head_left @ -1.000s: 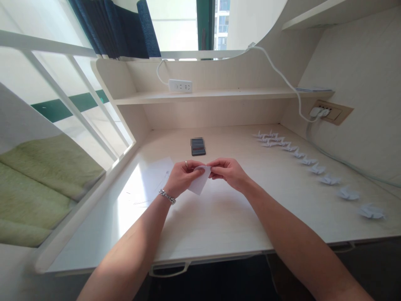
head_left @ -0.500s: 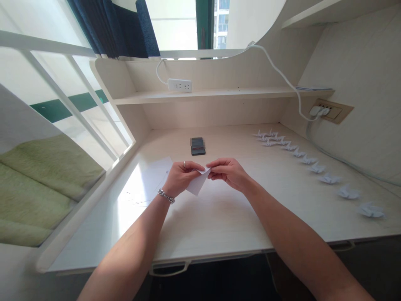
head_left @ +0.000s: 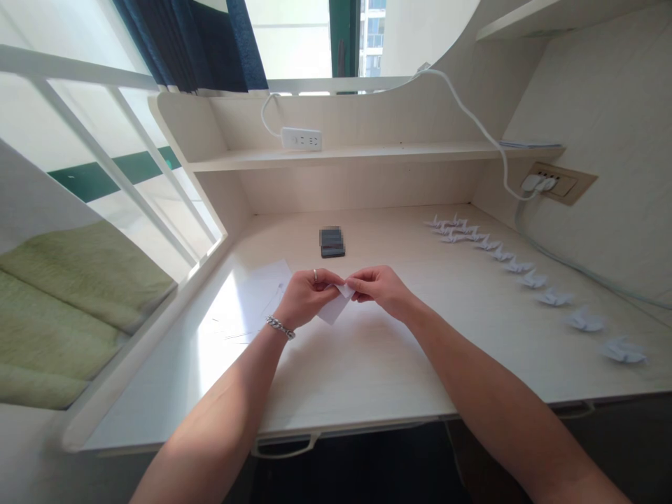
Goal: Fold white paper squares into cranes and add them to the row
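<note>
A small white piece of folded paper (head_left: 332, 310) is held just above the desk, between my two hands. My left hand (head_left: 306, 297), with a ring and a chain bracelet, pinches its left side and upper edge. At the upper right corner, the fingertips of my right hand (head_left: 379, 288) are closed on the same paper. My fingers cover part of the folds. Left of my left hand lie flat white paper sheets (head_left: 252, 297), partly in sunlight. Several white folded paper cranes (head_left: 554, 297) stand in a line along the right of the desk.
A dark phone-like object (head_left: 332, 243), partly blurred, lies beyond my hands on the desk (head_left: 367, 378). A white power strip (head_left: 301, 139) sits on the shelf. At the right wall, a white cable (head_left: 472, 126) runs to a socket (head_left: 561, 183). Bed rails stand at the left.
My right fingers have drawn in tighter at the paper's upper corner, close against my left fingertips. The paper's lower tip sits slightly higher. The cranes and sheets stay where they were.
</note>
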The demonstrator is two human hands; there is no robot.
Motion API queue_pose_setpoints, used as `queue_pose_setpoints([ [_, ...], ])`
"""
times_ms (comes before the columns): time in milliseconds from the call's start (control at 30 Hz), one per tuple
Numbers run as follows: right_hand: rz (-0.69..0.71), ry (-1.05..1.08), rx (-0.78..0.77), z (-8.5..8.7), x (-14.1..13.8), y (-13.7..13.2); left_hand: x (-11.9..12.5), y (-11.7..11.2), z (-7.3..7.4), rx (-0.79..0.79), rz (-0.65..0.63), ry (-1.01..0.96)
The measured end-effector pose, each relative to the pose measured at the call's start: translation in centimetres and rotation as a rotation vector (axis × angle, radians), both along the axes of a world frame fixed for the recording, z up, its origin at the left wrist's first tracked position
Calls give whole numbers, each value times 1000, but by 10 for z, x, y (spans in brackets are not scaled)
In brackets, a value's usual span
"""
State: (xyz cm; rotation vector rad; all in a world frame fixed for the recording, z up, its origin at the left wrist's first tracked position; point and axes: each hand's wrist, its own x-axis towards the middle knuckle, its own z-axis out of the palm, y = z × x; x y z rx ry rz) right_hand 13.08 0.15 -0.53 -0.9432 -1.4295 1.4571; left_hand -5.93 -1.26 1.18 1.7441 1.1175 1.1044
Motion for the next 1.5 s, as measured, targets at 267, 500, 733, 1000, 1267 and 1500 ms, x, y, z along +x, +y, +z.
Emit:
queue_pose_setpoints([
  [267,-3,-49,50,0,2,1,-6,4,-8,46,1,82],
  [500,-18,-77,54,3,3,2,-5,3,-2,71,-103,23],
  [733,-25,-51,36,5,2,-1,-3,2,-2,151,-76,26],
  [1000,-50,-51,39,9,3,-2,-3,2,-1,90,-95,-18],
  [1267,-136,5,65,7,3,1,-12,10,2,-41,65,-268],
  [1500,-169,-39,97,3,-1,0,-7,7,5,-133,92,-117],
])
